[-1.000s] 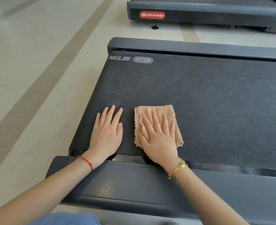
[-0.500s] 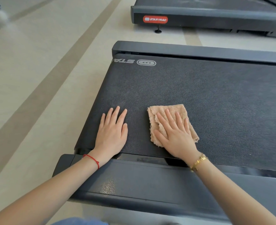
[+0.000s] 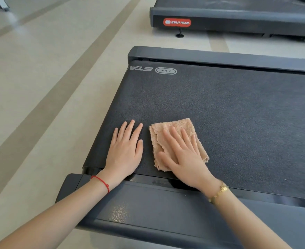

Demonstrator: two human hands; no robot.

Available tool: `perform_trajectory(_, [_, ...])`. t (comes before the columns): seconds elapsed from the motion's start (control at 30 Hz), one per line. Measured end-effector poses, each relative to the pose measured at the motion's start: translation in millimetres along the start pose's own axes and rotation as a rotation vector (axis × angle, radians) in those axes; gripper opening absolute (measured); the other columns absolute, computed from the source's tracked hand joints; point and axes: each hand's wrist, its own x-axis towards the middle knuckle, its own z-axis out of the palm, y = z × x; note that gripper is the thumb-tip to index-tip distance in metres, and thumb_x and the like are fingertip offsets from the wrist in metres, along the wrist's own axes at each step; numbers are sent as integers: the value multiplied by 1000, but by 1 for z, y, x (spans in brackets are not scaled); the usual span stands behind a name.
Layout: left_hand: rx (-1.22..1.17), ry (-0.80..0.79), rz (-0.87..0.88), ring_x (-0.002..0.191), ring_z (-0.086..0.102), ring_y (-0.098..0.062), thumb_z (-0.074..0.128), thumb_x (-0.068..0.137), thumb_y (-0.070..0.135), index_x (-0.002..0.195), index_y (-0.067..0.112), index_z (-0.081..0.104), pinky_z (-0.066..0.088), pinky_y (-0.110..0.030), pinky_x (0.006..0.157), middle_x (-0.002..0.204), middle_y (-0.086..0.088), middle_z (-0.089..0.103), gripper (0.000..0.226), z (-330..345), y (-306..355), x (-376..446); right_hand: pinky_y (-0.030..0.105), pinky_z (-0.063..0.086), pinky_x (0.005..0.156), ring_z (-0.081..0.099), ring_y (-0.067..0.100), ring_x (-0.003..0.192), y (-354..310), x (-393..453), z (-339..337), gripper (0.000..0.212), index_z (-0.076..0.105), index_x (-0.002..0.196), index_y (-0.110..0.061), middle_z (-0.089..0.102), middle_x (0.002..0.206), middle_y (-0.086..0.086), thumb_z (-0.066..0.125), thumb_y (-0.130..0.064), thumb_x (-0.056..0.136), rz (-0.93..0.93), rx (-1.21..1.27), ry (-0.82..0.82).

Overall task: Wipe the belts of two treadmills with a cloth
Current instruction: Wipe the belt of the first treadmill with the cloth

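Note:
A dark textured treadmill belt [image 3: 237, 114] fills the middle of the view. A folded tan cloth [image 3: 173, 128] lies on it near the near-left corner. My right hand [image 3: 182, 155] presses flat on the cloth with straight fingers, covering its lower half. My left hand [image 3: 126, 150] rests flat on the bare belt just left of the cloth, fingers straight, a narrow gap between them. A second treadmill [image 3: 237, 17] with a red logo badge stands at the far top right; only its end shows.
The near side rail [image 3: 157, 212] of the treadmill runs under my wrists, with a dusty patch on it. The far rail [image 3: 220, 56] bounds the belt. Beige floor [image 3: 40, 105] with darker stripes spreads to the left and between the two treadmills.
My right hand slid the cloth to the right along the belt and then back left a little. My left hand has stayed flat in the same place.

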Motion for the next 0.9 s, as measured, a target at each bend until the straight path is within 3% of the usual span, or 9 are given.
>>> perform_trajectory(0.07, [4, -2, -1, 152, 8, -23, 32, 104, 31, 157, 23, 22, 6, -44, 124, 164, -3, 17, 54, 0, -1, 1, 37, -1, 124, -3, 9, 151, 6, -3, -14, 73, 20, 155, -33, 12, 160, -17, 34, -66, 92, 3, 208, 80])
perform_trajectory(0.17, [-3, -3, -4, 152, 7, -22, 31, 104, 32, 157, 24, 21, 6, -44, 124, 165, -2, 15, 54, 0, -1, 1, 39, 3, 124, 10, 18, 151, 21, -6, -24, 70, 29, 153, -21, 23, 160, -4, 51, -50, 93, 77, 126, 237])
perform_trajectory(0.27, [-10, -5, -6, 152, 8, -23, 33, 104, 32, 157, 23, 22, 6, -44, 124, 164, -3, 16, 54, -1, 1, 1, 41, -1, 123, 9, 25, 151, 35, -5, -22, 74, 30, 152, -14, 22, 161, 5, 60, -45, 92, 205, 0, 203])
perform_trajectory(0.37, [-13, -8, -9, 152, 9, -23, 34, 104, 32, 156, 23, 23, 6, -45, 124, 164, -3, 18, 54, -2, 2, 2, 43, 1, 124, 13, 25, 150, 36, -3, -13, 70, 38, 147, -9, 28, 159, 7, 64, -44, 91, 212, 32, 199])
perform_trajectory(0.5, [-26, -14, -11, 152, 11, -24, 36, 104, 31, 155, 21, 27, 8, -46, 124, 163, -5, 21, 54, -3, 3, 2, 46, 5, 122, 28, 31, 144, 31, -1, -7, 52, 54, 127, -5, 47, 143, 9, 73, -31, 86, 181, 70, 290])
perform_trajectory(0.57, [-43, -18, -15, 151, 13, -25, 38, 103, 30, 154, 20, 31, 9, -47, 124, 162, -6, 24, 53, -4, 4, 1, 49, 15, 121, 43, 30, 131, 29, 0, -6, 40, 58, 113, -8, 57, 124, 4, 76, -25, 82, 165, 69, 329])
perform_trajectory(0.67, [-82, -19, -26, 151, 17, -25, 43, 102, 27, 151, 17, 37, 10, -46, 124, 160, -6, 29, 51, -9, 6, 0, 33, 32, 101, 51, 19, 107, 21, 1, -8, 34, 52, 105, -16, 58, 103, -7, 76, -20, 82, 143, 114, 362])
perform_trajectory(0.8, [-151, -8, -37, 147, 28, -24, 50, 100, 20, 144, 13, 49, 15, -47, 123, 153, -6, 41, 45, -18, 10, -2, 18, 31, 79, 50, 10, 93, 16, 1, -11, 39, 44, 111, -20, 53, 106, -11, 71, -10, 84, 134, 267, 335])
perform_trajectory(0.9, [-203, 4, -23, 142, 37, -21, 52, 99, 17, 139, 12, 54, 21, -44, 122, 146, -3, 50, 41, -26, 11, -2, 18, 31, 69, 47, 6, 86, 16, 4, -15, 47, 40, 111, -25, 54, 104, -13, 69, -5, 80, 155, 305, 315])
